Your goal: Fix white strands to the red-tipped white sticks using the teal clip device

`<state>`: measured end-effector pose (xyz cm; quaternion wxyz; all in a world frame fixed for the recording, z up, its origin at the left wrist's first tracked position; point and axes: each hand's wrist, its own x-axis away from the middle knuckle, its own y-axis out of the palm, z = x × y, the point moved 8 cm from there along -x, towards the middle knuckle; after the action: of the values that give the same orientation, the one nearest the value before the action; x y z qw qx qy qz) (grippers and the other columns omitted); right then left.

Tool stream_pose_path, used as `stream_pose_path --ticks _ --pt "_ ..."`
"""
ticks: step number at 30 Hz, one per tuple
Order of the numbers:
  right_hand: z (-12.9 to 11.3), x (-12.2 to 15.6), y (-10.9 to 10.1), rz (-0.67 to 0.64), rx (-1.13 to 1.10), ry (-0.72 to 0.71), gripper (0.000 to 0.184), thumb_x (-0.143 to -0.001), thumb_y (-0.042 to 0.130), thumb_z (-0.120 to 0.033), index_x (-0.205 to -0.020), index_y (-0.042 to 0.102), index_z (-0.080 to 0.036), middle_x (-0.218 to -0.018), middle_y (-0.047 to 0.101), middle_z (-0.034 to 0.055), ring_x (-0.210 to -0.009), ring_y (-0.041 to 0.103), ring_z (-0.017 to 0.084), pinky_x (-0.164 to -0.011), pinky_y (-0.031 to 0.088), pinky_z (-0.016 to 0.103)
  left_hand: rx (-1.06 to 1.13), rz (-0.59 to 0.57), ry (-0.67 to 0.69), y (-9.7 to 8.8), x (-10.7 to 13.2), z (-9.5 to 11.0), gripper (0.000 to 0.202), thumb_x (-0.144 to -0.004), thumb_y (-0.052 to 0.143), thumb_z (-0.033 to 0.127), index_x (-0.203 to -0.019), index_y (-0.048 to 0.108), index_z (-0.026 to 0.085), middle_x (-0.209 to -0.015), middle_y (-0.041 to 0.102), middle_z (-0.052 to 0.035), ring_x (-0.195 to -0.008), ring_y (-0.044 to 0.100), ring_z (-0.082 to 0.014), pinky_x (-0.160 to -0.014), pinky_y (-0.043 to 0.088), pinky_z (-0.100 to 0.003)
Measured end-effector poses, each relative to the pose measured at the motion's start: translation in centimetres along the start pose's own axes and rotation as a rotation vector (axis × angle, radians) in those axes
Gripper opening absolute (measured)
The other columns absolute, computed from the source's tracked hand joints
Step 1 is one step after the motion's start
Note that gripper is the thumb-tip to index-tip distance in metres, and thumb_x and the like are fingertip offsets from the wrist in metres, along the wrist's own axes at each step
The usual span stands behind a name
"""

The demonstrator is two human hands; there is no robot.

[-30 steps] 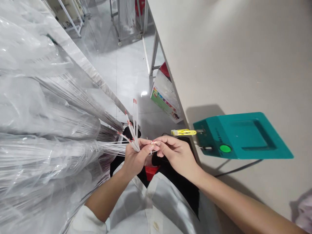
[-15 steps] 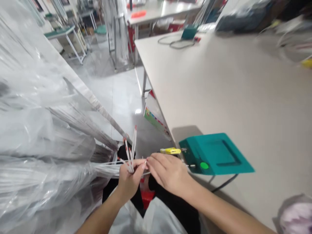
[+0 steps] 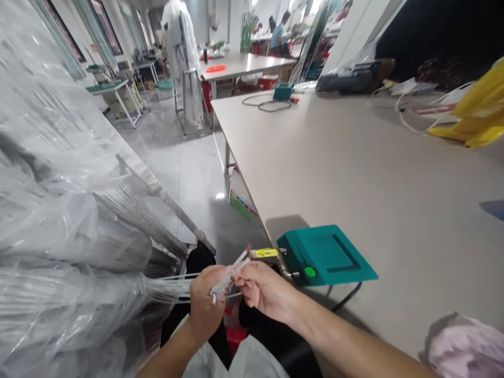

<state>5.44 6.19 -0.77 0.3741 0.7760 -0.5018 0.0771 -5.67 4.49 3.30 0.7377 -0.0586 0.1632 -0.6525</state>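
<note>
Above my lap, my left hand (image 3: 207, 303) is closed around several thin white wires (image 3: 225, 282) with reddish tips. They come from a thick bundle (image 3: 167, 289) wrapped in clear plastic on the left. My right hand (image 3: 270, 291) is beside it, its fingertips pinched together at the wire ends. Exactly which wire end it grips is partly hidden by the fingers. Just beyond the right hand, a yellow-handled clip (image 3: 264, 253) sticks out from the front of a teal box (image 3: 326, 252) with a green round button, at the table's left edge.
The pale table (image 3: 354, 173) stretches away to the right. On it are a second teal device (image 3: 282, 92) with a looped cable and a yellow bag (image 3: 478, 107). Plastic-wrapped bundles (image 3: 47, 210) fill the left side. A box (image 3: 241, 197) stands under the table; people sit far back.
The view has tilted up, showing more of the room. The wire ends in my left hand have swung from upright to leaning right, and my right hand has turned, its fingers now curled.
</note>
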Motion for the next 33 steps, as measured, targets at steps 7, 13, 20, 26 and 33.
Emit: stream_pose_path --ticks 7,13,20,26,33 --pt "-2.1 1.9 -1.6 0.152 0.381 -0.273 0.031 -0.074 0.062 -0.041 -0.091 0.062 -0.015 -0.065 0.061 -0.0014 -0.048 0.053 0.008 -0.05 0.049 0.023 0.222 0.001 -0.461 1.6 0.7 -2.6 0.014 -0.071 0.063 0.022 -0.076 0.073 0.015 -0.071 0.072 -0.0042 -0.065 0.062 -0.0165 -0.064 0.049 -0.026" --pt "-5.0 3.9 1.0 0.198 1.139 -0.88 0.018 -0.084 0.048 -0.019 -0.078 0.064 -0.016 -0.069 0.064 0.0047 -0.062 0.059 0.014 -0.058 0.048 0.026 0.238 -0.026 -0.44 2.4 1.0 -2.4 0.01 -0.068 0.063 0.02 -0.071 0.072 0.015 -0.067 0.07 -0.0023 -0.064 0.06 -0.0148 -0.064 0.047 -0.025" --pt "-4.3 6.7 2.7 0.047 1.67 -1.125 0.023 -0.084 0.044 -0.013 -0.071 0.063 -0.016 -0.061 0.06 0.0018 -0.054 0.054 0.012 -0.053 0.043 0.024 0.322 0.12 -0.525 2.1 0.8 -3.5 0.013 -0.067 0.064 0.025 -0.073 0.065 0.013 -0.06 0.063 -0.0009 -0.056 0.056 -0.0106 -0.057 0.044 -0.022" --pt "-7.8 7.4 -0.5 0.427 2.115 -1.103 0.019 -0.082 0.053 -0.014 -0.097 0.064 -0.009 -0.089 0.068 0.0118 -0.09 0.061 0.027 -0.083 0.044 0.039 0.505 0.027 -0.619 3.8 0.4 -4.2 0.048 -0.071 0.061 0.024 -0.117 0.053 0.016 -0.061 0.058 0.0056 -0.043 0.042 -0.004 -0.048 0.036 -0.019" --pt "-7.9 5.4 -1.7 0.315 2.299 -0.876 0.019 -0.085 0.044 -0.01 -0.082 0.063 -0.013 -0.079 0.067 0.0095 -0.089 0.061 0.027 -0.093 0.035 0.048 0.423 -0.133 -0.584 5.2 -0.5 -4.4 0.035 -0.073 0.057 0.023 -0.106 0.062 0.013 -0.063 0.06 0.0021 -0.041 0.037 -0.0031 -0.044 0.031 -0.02"
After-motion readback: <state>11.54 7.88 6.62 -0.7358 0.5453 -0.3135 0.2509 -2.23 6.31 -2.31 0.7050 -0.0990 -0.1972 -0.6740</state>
